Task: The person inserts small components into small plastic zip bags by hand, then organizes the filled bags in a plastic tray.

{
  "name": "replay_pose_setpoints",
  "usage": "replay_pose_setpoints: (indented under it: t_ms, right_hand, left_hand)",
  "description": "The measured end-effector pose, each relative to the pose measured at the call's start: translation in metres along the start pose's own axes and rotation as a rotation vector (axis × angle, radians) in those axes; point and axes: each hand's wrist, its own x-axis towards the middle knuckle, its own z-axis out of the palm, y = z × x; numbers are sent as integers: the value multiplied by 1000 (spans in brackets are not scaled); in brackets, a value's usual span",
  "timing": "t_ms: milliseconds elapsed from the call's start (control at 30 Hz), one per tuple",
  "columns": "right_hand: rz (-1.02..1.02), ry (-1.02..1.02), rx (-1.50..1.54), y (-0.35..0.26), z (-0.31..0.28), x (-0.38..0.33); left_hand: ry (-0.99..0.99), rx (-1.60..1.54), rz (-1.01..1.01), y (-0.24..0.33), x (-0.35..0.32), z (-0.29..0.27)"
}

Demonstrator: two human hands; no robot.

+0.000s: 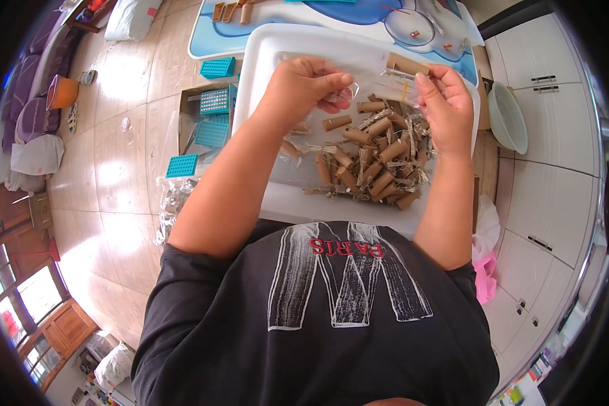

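Down low, closest to the camera, was the person's dark shirt (331,318) with a pale print on it. Two bare arms reached up from it over a big white tray (264,74). The left hand (304,88) had its thumb and fingers pinched shut on one edge of a thin clear plastic bag (379,84). The right hand (446,101) had its fingers pinched shut on the other edge, so the bag was stretched between the two hands. A brown cardboard tube (406,64) sat at the top of the bag, just beside the right fingertips, but I could not tell if it was inside the bag or only behind it. Under the hands, in the tray, lay a pile of more brown tubes (372,162) mixed with crinkly clear wrappers. Left of the tray, on the shiny tiled floor (115,176), stood a cardboard box (193,115) with blue plastic grids (215,101) in it, and one more blue grid (181,165) lay nearby. To the right were white cupboards (548,183) and a pale green bowl (507,118). Farther off was a blue and white table (358,17), and far left an orange bucket (62,91).
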Motion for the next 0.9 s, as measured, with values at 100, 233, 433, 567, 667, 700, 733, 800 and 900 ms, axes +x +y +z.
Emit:
replay_pose_setpoints:
  t_ms: [100,233,433,567,667,700,733,800,900]
  right_hand:
    - [48,-62,-63,2,-1,-2]
    - [159,-163,-103,0,1,-3]
    - [216,-325,-128,5,-3,-2]
    - [212,-392,-144,9,-1,-3]
    - [237,-494,-176,7,10,-6]
    - [237,-500,-176,9,11,-5]
    - [171,-422,-185,14,12,-4]
    - [105,-350,-192,15,14,-3]
    - [83,-217,-139,14,19,-4]
  left_hand:
    - [-1,6,50,-2,0,4]
    - [-50,12,43,-3,0,3]
    - [-265,76,-54,-6,-4,5]
    - [-263,163,-158,4,-9,7]
    - [-306,49,-183,-7,-4,4]
    - [-325,-47,-184,-8,-3,4]
    - [-319,-48,-183,-9,-2,5]
    - [-205,-282,-207,-8,-3,8]
    - [-226,-295,-193,-12,1,6]
